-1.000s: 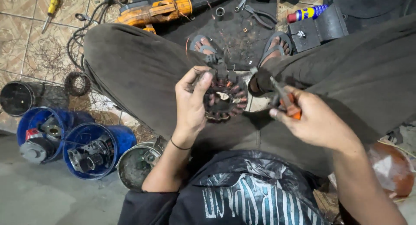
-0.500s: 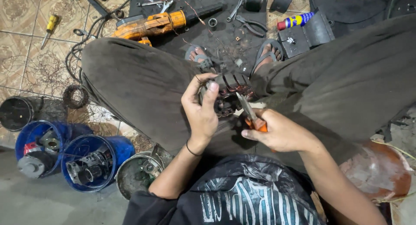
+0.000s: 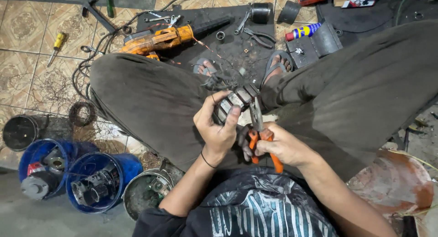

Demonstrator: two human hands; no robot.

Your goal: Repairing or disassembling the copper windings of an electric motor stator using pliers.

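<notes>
The left hand (image 3: 218,129) kept its grip wrapped around a round stator core (image 3: 237,102) with wound coil segments about its rim; the thumb lay across the near face and the fingers curled behind it, holding it tilted above the lap between the two knees. Just right of that grip, the right hand (image 3: 280,148) held its own grip closed on the orange handles of a pair of pliers (image 3: 259,134). The metal nose of the pliers pointed up and away from the right grip and reached the lower right edge of the core, touching it or nearly so; whether the nose pinched a wire could not be told.

Beyond both grips, past the knees, the person's sandalled feet rested on a dark mat (image 3: 228,50) on the floor. On that mat, farther out and to the left of the left grip, lay an orange power tool (image 3: 157,39). Farther out and to the right of the right grip lay a blue and yellow spray can (image 3: 305,31). Well to the left of the left grip and lower, by the person's hip, stood two blue tubs (image 3: 98,182) holding motor parts. A yellow-handled screwdriver (image 3: 57,45) lay on the tiled floor far out to the left.
</notes>
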